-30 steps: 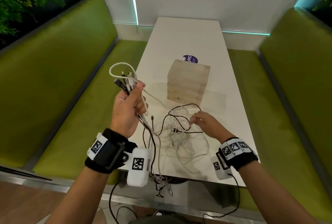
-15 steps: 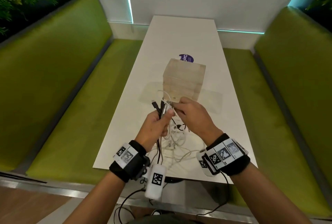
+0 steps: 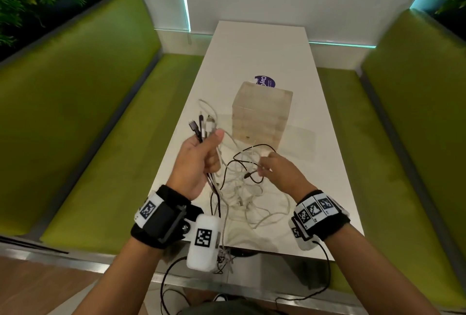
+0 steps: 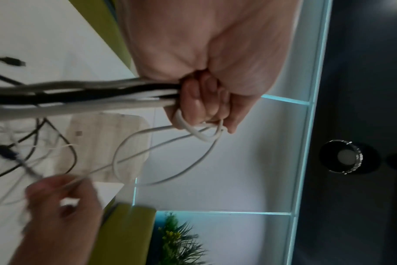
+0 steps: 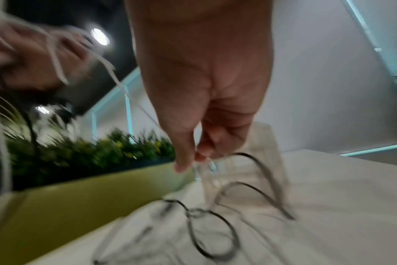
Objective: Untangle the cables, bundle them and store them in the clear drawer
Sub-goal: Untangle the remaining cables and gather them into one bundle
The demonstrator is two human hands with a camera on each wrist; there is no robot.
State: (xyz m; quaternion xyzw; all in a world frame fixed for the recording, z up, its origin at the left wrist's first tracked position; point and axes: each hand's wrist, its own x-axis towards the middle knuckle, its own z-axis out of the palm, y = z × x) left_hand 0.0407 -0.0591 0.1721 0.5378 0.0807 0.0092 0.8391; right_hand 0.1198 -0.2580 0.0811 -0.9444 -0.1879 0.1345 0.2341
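Left hand raised above the near end of the long white table, fist closed around a bunch of black and white cables; connector ends sticking up past the thumb, the rest trailing down from the fist to the tabletop. Seen from the left wrist, fingers curled tight over the gathered strands, one white loop hanging free beyond the knuckles.

Right hand lower, nearer the table, fingertips pinching a thin white strand out of the loose tangle of black and white cable spread on the near end of the table. Right wrist view blurred; thumb and fingers drawn together over black loops lying on the table.

Clear plastic drawer unit, cube-shaped, standing on the table just beyond the tangle, toward the table's far end; whether a drawer is pulled out, impossible to tell. Round purple sticker on the table right behind the unit. Green upholstered benches along both long sides of the table.
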